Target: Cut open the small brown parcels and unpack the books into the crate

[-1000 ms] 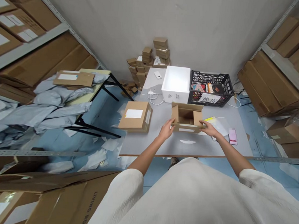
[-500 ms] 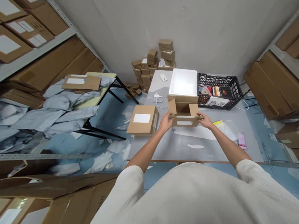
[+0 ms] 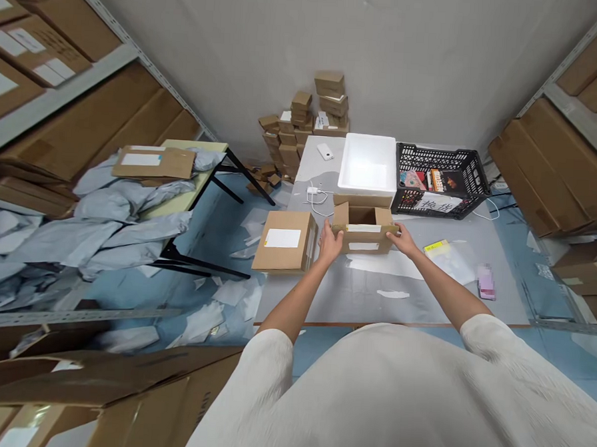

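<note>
An opened cardboard box (image 3: 364, 239) with a white label on its near side stands on the grey table (image 3: 334, 299). My left hand (image 3: 330, 242) grips its left near corner, thumb on the front. At the right near corner my right hand (image 3: 402, 239) pinches the cardboard edge. The box's near flap is raised and shows a white strip, and the far flap stands up too; its inside is dark. Left of my left hand sits a closed carton (image 3: 285, 241) with a white label.
Behind the box are a white bin (image 3: 368, 162) and a black crate (image 3: 439, 183) with colourful packages. A plastic bag (image 3: 451, 258) and a pink thing (image 3: 486, 281) lie at right. A white phone (image 3: 325, 151) and a cable (image 3: 320, 198) lie further back. Grey parcels (image 3: 93, 226) cover a side table.
The near flap, folded outward before, now stands more upright and shows its white strip. My left hand has shifted down the box's left corner; my right hand has moved slightly left.
</note>
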`<state>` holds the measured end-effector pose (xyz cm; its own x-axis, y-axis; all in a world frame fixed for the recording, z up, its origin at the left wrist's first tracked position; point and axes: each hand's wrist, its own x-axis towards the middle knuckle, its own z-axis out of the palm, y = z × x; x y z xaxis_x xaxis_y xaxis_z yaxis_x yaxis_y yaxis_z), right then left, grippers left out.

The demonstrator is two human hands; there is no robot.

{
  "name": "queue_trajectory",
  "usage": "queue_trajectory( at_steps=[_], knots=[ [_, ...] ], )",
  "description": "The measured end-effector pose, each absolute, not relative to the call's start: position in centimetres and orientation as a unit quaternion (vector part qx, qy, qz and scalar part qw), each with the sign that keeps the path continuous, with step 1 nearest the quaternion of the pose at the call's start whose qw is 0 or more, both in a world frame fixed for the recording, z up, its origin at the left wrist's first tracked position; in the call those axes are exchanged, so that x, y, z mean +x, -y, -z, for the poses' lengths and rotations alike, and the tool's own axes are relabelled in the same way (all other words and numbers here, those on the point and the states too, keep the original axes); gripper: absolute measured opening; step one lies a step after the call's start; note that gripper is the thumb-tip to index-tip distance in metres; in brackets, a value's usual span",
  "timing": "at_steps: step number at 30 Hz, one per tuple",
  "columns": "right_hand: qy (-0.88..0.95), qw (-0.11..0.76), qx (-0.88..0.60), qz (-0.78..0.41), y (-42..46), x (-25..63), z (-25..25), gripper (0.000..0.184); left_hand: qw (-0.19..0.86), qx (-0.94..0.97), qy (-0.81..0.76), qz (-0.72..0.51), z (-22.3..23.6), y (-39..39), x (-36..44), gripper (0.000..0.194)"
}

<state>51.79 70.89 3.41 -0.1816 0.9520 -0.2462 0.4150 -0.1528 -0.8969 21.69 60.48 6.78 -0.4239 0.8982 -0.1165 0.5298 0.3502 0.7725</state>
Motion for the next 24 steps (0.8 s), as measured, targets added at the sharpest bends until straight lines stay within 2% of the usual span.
queue_trajectory(
  at_steps=[6, 11, 18, 24],
  knots=[
    [0.628, 0.245, -0.558, -0.484, -71.2, 53.6, -3.7, 0.088, 0.151, 0.551, -0.759, -0.311, -8.9, -60.1, 23.7, 0.08],
    [0.631, 0.255, -0.562, -0.47, -71.1, 56.0, -4.3, 0.075, 0.108, 0.625, -0.72, -0.281, -11.1, -60.2, 27.0, 0.078],
    [0.621, 0.238, -0.596, -0.45, -69.7, 63.4, -3.9, 0.058, 0.111, 0.707, -0.647, -0.264, -11.6, -60.2, 35.2, 0.067],
    [0.601, 0.167, -0.658, -0.422, -67.4, 72.2, -2.1, 0.053, 0.198, 0.746, -0.599, -0.213, -9.2, -59.6, 43.6, 0.064]
  ],
)
